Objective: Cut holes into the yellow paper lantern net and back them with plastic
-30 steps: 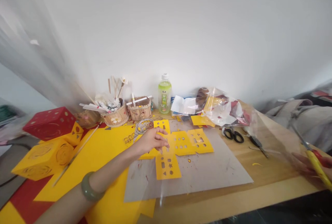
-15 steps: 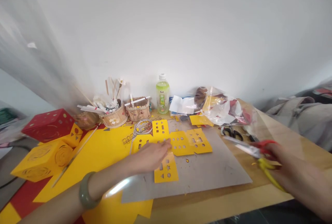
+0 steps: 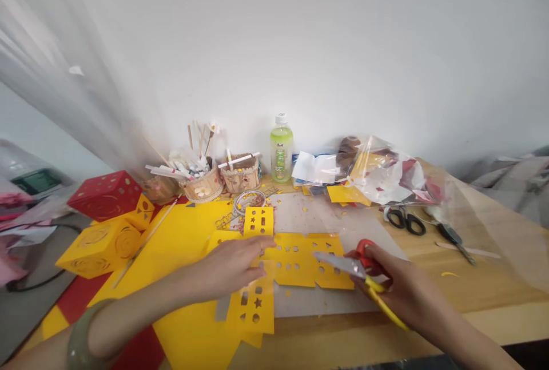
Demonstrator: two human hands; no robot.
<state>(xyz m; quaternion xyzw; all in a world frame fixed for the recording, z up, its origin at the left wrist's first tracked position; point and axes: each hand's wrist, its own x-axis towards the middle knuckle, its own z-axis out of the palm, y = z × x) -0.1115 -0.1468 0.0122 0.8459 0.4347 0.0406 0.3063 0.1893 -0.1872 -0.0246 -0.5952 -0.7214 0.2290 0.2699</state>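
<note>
A cross-shaped yellow card [image 3: 257, 315] with punched shapes lies over a grey sheet [image 3: 300, 303] and other yellow paper. My left hand [image 3: 240, 264] grips its middle, fingers and thumb closed there; the exact grip is partly hidden. In my right hand [image 3: 397, 284] is a pair of scissors [image 3: 360, 267], one handle red and the other yellow. The scissor blades point left, over the card's right panel.
A green drink bottle [image 3: 281, 150] stands against the wall beside two small baskets [image 3: 240, 178]. Decorated red [image 3: 105, 195] and yellow boxes [image 3: 96, 247] sit left. Black scissors [image 3: 405, 221], a utility knife [image 3: 450, 235] and a clear bag of scraps [image 3: 386, 178] lie right.
My right hand has brought the scissors leftward over the card. The yellow card has shifted left and nearer on the grey sheet, with my left hand on it. The view has turned slightly left.
</note>
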